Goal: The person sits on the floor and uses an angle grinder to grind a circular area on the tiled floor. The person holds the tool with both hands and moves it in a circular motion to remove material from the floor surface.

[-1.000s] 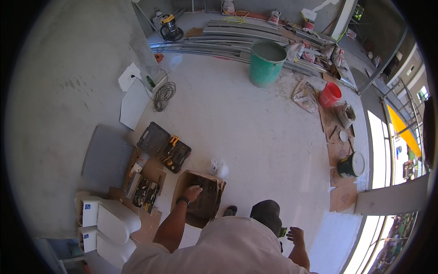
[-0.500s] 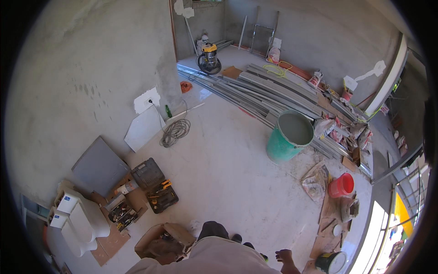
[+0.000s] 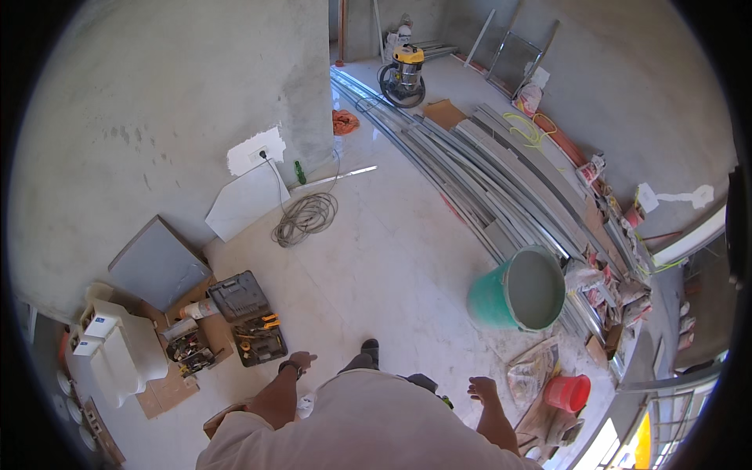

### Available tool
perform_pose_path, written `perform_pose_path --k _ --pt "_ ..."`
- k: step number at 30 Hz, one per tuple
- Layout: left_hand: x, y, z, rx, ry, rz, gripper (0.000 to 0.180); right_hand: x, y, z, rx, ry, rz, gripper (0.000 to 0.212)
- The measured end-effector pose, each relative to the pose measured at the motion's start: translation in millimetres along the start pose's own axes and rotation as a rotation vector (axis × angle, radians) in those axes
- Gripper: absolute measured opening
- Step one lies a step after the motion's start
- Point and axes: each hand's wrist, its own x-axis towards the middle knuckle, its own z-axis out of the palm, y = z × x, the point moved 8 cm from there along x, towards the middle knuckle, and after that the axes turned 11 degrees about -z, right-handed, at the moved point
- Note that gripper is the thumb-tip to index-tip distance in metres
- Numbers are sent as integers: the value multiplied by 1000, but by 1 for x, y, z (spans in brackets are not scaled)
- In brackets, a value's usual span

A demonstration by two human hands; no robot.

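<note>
My left hand, with a dark watch at the wrist, hangs beside my body with fingers loosely stretched out and nothing visible in it. Nearest to it lies an opened dark tool case with yellow-and-black tools inside. My right hand is out at my other side, its fingers loosely bent and apart, holding nothing I can see. A large green bucket of grey liquid stands ahead of that hand. To the hand's right are a crumpled sack and a red bucket.
Long metal profiles cover the floor at the right. A coiled cable lies near the left wall, plugged into a socket. A yellow-topped vacuum stands at the back. White toilets and a box of tools are at the left.
I have stepped forward, and the green bucket is closer. My left hand has come into view beside the tool case. My right hand has risen in the picture.
</note>
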Motion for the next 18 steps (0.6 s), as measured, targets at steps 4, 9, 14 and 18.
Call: perform_pose_path --k 4,9,14,18 --pt "42 188 -162 -283 272 279 69 76 -89 13 -5 -5 55 26" --pt "59 327 -262 -644 232 336 65 191 -177 26 -89 -30 200 33" --pt "99 381 -245 639 65 51 42 322 -326 30 -188 -57 254 35" --pt "50 375 -198 -571 -76 -517 48 439 -534 41 -306 -48 73 31"
